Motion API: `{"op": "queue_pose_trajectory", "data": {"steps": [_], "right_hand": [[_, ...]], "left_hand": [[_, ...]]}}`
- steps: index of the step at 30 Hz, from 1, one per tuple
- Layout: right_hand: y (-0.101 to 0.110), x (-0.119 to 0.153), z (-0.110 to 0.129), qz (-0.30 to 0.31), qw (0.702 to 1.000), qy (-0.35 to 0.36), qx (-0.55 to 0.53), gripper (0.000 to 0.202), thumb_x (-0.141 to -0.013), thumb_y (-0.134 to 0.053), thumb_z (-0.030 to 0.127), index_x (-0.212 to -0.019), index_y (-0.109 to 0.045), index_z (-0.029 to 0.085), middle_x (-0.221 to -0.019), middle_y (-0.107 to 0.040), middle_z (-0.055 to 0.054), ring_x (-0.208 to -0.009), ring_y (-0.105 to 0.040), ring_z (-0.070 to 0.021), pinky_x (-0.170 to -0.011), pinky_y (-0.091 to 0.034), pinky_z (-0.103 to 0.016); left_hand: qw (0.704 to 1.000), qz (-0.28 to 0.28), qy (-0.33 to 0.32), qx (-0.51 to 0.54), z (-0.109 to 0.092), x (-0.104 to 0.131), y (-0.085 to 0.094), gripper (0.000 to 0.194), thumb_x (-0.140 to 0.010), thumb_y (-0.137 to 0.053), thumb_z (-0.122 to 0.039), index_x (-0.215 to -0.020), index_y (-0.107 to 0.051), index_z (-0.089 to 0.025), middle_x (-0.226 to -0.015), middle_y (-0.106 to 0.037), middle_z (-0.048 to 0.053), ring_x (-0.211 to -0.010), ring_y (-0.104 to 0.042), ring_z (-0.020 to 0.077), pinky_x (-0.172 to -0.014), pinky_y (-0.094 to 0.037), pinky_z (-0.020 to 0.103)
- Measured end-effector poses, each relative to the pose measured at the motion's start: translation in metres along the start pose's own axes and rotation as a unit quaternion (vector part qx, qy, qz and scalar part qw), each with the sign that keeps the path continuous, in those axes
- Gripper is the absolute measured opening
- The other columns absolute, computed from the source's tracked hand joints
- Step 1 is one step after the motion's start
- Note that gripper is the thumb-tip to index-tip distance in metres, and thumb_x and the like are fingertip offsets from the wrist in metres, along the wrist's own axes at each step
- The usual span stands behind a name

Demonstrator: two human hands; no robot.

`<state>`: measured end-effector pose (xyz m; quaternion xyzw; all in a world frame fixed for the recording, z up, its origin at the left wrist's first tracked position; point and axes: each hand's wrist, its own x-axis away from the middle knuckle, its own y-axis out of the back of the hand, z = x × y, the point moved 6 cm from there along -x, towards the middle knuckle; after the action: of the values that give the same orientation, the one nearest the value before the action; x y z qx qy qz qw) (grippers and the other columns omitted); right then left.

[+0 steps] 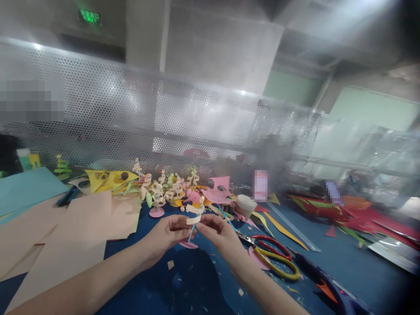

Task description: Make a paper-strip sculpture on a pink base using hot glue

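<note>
A small paper figure stands in the middle, made of a cream paper spiral [194, 214] around a thin blue stick [192, 232] on a round pink base [189, 245]. My left hand [170, 234] is closed at the left side of the spiral, fingers pressed together on its edge. On the right side, my right hand [218, 229] pinches the spiral's other edge near the stick. The base sits at or just above the blue table; which one is unclear.
Behind the hands lie similar spiral figures [158, 194] and cut scraps. Cream sheets [78, 232] cover the left. Red and yellow scissors [277, 262], a glue gun [331, 280], a white cup [246, 204] and a clear ruler [293, 225] are right. A mesh partition [203, 116] stands behind.
</note>
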<state>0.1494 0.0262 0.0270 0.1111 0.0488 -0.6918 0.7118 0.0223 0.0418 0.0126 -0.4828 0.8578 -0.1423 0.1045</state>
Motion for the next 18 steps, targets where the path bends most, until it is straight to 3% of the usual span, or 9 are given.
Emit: {"op": "queue_pose_trajectory", "data": {"steps": [8,15,18], "right_hand": [[-0.008,0.004,0.003,0.006,0.999,0.011,-0.043,0.024,-0.061,-0.069,0.035,-0.073,-0.062,0.015,-0.074,-0.065,-0.004,-0.074,-0.059,-0.0188,-0.072,-0.043,-0.031],[-0.009,0.004,-0.006,-0.005,0.998,-0.029,-0.060,0.022,-0.056,-0.072,0.029,-0.070,-0.061,0.016,-0.061,-0.062,0.001,-0.054,-0.052,-0.0113,-0.055,-0.040,-0.022],[-0.009,0.003,-0.009,-0.008,0.998,-0.013,-0.066,0.023,-0.056,-0.073,0.029,-0.069,-0.060,0.016,-0.064,-0.062,0.001,-0.057,-0.054,-0.0124,-0.059,-0.041,-0.024]], "left_hand": [[0.997,-0.018,-0.018,-0.069,0.003,-0.001,0.005,0.029,-0.056,-0.075,-0.029,-0.078,-0.063,-0.014,-0.072,-0.066,0.002,-0.064,-0.059,0.0138,-0.064,-0.044,0.025],[0.994,-0.008,-0.025,-0.109,0.003,-0.001,0.001,0.032,-0.053,-0.075,-0.034,-0.075,-0.064,-0.014,-0.072,-0.067,0.003,-0.071,-0.060,0.0166,-0.070,-0.043,0.027],[0.991,-0.008,-0.037,-0.131,0.003,-0.001,0.002,0.030,-0.055,-0.074,-0.035,-0.073,-0.064,-0.013,-0.068,-0.067,0.002,-0.065,-0.058,0.0148,-0.066,-0.042,0.026]]}}
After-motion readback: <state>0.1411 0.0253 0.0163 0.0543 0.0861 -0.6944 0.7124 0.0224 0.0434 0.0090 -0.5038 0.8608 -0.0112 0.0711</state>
